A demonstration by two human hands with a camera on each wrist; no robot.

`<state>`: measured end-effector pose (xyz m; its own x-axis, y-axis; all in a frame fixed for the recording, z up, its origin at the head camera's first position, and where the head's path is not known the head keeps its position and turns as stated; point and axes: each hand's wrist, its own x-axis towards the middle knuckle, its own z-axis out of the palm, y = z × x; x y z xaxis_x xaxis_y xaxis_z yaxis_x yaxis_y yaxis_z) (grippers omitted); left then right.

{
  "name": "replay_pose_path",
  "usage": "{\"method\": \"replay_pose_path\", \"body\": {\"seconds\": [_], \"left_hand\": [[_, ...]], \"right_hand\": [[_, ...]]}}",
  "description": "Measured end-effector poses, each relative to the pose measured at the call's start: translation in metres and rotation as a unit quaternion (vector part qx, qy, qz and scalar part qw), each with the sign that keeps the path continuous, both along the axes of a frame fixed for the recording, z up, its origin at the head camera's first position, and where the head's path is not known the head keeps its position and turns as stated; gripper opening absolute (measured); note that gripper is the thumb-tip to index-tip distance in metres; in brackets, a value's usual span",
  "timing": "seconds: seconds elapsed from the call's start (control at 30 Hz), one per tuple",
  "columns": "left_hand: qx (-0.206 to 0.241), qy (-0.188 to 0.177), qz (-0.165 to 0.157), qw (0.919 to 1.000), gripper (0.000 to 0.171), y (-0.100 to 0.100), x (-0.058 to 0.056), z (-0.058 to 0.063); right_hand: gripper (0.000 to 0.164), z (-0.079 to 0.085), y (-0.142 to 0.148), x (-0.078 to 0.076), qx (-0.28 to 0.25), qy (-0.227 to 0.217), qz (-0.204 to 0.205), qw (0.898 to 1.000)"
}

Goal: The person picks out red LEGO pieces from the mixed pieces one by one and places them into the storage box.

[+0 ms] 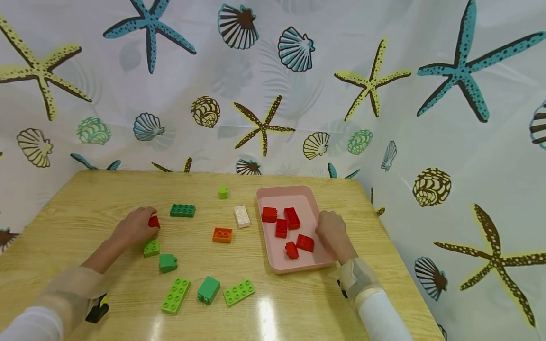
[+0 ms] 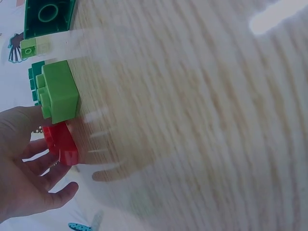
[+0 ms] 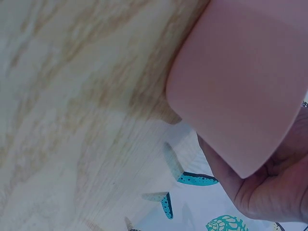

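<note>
My left hand [image 1: 135,226] is at a red brick [image 1: 154,222] on the left of the table. In the left wrist view, its fingers curl around the red brick [image 2: 63,143], and a light green brick [image 2: 62,91] stands right beside it, partly covering the thumb. A pink tray [image 1: 273,263] holds several red bricks [image 1: 292,218]. On the tray's right side, my right hand [image 1: 332,232] grips the rim. The right wrist view shows the tray's outer wall [image 3: 236,82], with fingers and thumb on either side of its edge.
Between the left hand and the tray lie a dark green brick [image 1: 182,210], an orange brick [image 1: 222,235] and a white brick [image 1: 241,216]. Nearer the front are several green bricks [image 1: 176,295]. A small lime brick [image 1: 223,192] stands farther back, before a patterned curtain [image 1: 264,85].
</note>
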<state>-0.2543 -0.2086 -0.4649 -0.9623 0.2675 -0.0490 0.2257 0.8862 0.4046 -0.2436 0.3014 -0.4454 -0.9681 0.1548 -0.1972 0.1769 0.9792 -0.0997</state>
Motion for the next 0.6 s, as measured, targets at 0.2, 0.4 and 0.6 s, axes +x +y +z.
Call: {"method": "replay_pose_path", "body": {"seconds": [0.2, 0.4, 0.6], "left_hand": [[-0.002, -0.005, 0.002, 1.0000, 0.053, -0.0021, 0.0020, -0.0024], [0.002, -0.003, -0.004, 1.0000, 0.046, -0.0034, 0.0016, -0.0038], [0.011, -0.010, -0.006, 0.9999, 0.042, -0.0048, 0.0010, -0.0026]], "right_hand": [[0.008, -0.0021, 0.0009, -0.0017, 0.004, 0.006, 0.004, 1.000], [0.007, -0.0010, 0.0010, -0.0013, 0.004, 0.014, 0.010, 1.000], [0.008, -0.0006, 0.0001, -0.0003, -0.002, 0.012, 0.007, 1.000]]}}
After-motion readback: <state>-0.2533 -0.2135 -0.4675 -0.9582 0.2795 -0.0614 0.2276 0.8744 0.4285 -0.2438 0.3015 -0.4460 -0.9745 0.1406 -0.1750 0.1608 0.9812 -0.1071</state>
